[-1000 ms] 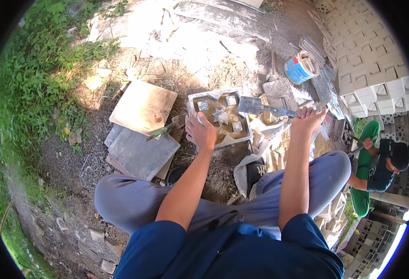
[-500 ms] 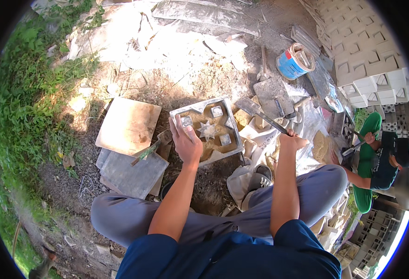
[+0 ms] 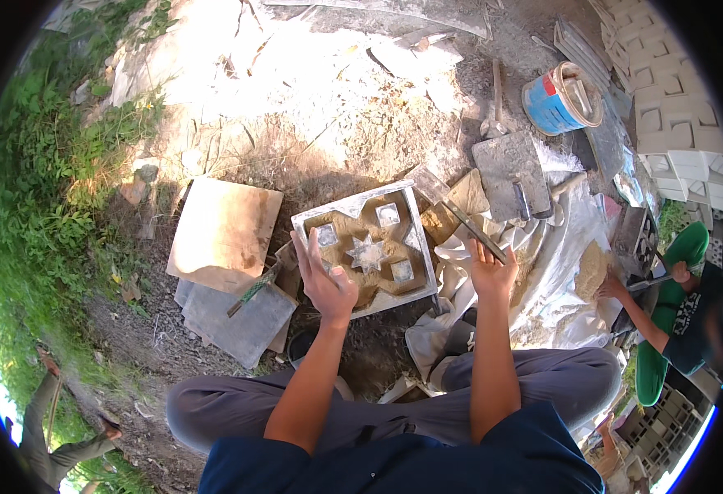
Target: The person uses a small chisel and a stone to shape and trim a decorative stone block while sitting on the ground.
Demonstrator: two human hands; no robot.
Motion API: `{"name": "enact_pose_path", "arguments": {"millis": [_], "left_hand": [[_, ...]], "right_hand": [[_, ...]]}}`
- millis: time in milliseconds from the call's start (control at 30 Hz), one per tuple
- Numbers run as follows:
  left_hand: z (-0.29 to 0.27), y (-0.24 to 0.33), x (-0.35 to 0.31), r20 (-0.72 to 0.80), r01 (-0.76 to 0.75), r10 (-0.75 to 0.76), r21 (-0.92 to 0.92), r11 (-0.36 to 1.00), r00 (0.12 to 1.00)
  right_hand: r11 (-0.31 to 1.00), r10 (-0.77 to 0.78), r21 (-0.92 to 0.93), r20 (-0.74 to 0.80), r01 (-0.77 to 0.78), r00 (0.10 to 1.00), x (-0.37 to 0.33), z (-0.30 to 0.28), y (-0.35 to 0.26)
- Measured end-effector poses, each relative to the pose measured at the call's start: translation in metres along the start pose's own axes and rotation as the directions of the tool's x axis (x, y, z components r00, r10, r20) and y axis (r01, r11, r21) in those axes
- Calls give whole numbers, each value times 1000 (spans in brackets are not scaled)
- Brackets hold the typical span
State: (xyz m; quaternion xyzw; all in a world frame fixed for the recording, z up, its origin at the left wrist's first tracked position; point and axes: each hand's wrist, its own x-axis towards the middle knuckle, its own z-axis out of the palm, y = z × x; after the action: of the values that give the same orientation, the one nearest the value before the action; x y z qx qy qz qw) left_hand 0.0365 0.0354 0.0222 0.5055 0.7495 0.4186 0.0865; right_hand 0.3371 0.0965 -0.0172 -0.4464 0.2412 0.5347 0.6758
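Observation:
A square grey mould lies on the ground before me, its recesses holding damp sand-coloured mix around a raised star-shaped block and several small square blocks. My left hand rests against the mould's left side, open, fingers stretched along the rim and thumb apart. My right hand, right of the mould, is palm up with its fingers round a long, flat dark bar. The bar slants up and left toward a flat grey piece; whether the two are joined I cannot tell.
Left of the mould lie stacked boards and a green-patterned strip. Rightward are a grey plate, white sheeting with sand, and a blue bucket. A co-worker sits far right; another person's legs show lower left.
My right hand has turned palm up and come down slightly to the left, and the bar now slopes more steeply. My left hand stays at the mould's left side. The view has shifted.

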Motion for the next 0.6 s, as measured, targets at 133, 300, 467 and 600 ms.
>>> {"name": "enact_pose_path", "arguments": {"millis": [133, 300, 467, 600], "left_hand": [[3, 1, -1, -13, -8, 8, 5, 1000, 1000], [4, 2, -6, -2, -4, 4, 42, 999, 1000], [5, 0, -7, -14, -38, 39, 71, 997, 999], [0, -2, -16, 22, 19, -22, 139, 990, 1000]], "right_hand": [[983, 9, -186, 28, -4, 1000, -6, -15, -2], [942, 101, -335, 191, -31, 976, -66, -25, 9], [908, 253, -413, 418, -66, 872, -94, -50, 5], [862, 259, -506, 504, 39, 824, -111, -49, -9]]}}
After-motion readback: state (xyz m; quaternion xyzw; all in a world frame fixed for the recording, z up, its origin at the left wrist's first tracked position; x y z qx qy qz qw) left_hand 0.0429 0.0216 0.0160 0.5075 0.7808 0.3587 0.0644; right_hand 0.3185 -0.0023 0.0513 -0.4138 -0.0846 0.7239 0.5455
